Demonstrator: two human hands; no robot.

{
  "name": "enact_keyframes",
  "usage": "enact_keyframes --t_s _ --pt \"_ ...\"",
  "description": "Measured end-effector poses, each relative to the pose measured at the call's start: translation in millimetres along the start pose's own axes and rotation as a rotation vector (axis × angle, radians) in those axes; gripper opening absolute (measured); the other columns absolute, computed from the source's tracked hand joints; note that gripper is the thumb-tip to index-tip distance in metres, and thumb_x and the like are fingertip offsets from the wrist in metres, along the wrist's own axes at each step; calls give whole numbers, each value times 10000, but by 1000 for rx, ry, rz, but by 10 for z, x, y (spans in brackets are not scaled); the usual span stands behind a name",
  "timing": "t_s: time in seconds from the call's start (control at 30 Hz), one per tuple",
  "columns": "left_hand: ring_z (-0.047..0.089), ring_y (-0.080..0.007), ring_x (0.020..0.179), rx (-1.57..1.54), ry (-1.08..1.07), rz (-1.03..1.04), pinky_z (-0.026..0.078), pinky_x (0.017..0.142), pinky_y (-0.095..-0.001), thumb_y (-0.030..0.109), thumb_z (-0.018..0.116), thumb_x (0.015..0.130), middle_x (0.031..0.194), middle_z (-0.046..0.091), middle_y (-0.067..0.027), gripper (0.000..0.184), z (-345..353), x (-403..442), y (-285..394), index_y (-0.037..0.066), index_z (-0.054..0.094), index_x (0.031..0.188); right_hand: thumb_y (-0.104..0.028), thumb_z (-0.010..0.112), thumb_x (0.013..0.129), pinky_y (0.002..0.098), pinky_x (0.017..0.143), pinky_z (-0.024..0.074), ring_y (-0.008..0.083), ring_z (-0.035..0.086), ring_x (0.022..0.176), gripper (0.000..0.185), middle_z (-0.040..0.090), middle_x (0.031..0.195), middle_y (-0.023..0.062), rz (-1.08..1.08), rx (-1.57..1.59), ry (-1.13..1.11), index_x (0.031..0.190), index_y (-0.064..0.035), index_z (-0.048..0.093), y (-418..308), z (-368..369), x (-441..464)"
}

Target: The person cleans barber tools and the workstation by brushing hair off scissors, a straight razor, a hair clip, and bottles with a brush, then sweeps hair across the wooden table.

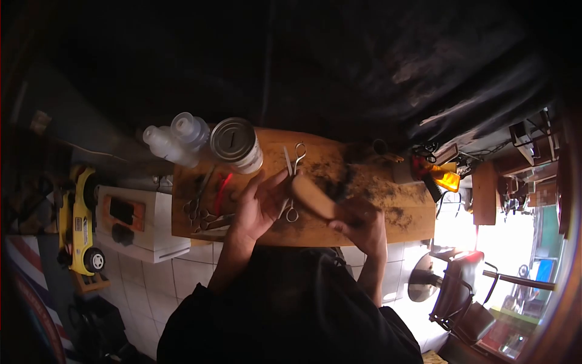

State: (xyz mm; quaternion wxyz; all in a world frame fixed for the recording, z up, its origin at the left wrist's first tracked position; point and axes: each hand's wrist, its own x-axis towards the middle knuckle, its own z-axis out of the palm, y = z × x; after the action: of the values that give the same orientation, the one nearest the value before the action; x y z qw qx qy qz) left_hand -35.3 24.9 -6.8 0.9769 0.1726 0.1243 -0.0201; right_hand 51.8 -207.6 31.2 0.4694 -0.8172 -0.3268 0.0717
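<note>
My right hand [364, 227] is closed around one end of a brush with a smooth wooden back [312, 197], slightly blurred, held above the wooden table [315, 136]. To its left, my left hand [264, 203] has its palm turned up and its fingers apart. Silver scissors [297, 159] show by the fingertips, and another metal finger ring [292, 215] shows below the brush. Whether the left fingers touch any scissors, I cannot tell. Dark hair clippings [388, 188] cover the table's right half.
A tin can with a slotted lid [235, 142] and two clear plastic bottles [185, 130] stand at the back left. More scissors [194, 206] and a red-handled tool [222, 188] lie at the left. Orange bottle [447, 177] at right; white cabinet [151, 224] at left; barber chair [464, 285] beyond.
</note>
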Motion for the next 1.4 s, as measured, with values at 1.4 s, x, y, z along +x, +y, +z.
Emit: enact_keyframes --t_s 1.4 --pt "540 -227 1245 546 -179 -158 435 1065 -330 -62 596 884 1321 566 -164 535 37 20 -270 -13 432 1391 -228 890 636 345 634 503 246 647 702 415 671 838 121 189 -137 222 918 14 706 202 -75 31"
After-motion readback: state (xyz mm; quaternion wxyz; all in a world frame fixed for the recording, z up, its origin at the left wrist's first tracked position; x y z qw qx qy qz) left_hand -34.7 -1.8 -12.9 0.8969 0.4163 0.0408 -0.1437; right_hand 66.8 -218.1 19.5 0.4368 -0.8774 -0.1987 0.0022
